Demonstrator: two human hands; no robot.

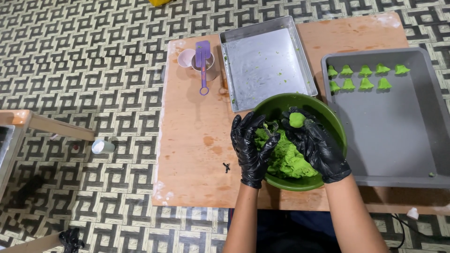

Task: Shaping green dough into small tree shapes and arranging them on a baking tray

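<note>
A: Forearms lowest in view. Left hand (253, 147), black-gloved: its grip curls over a small metal cutter (271, 127). Right hand (315, 145) pinches a green dough ball (296, 120).

B: Progress?

A: Eight shaped pieces (365, 71) on the grey tray (398, 140), right of the grip. Much dough (288, 159) is left in the green bowl (328, 117) beneath.

Low wooden board table (197, 154), pale brown, stained, set on patterned floor (84, 56). Directly on it: round green bowl (335, 124) at front centre, shiny rectangular metal tray (265, 63) behind, touching bowl's rim; grey rectangular plastic tray (398, 136) at right; pink cups (194, 60) with purple spatula (203, 65) across them at back left; small black scrap (227, 167) near front.
</note>
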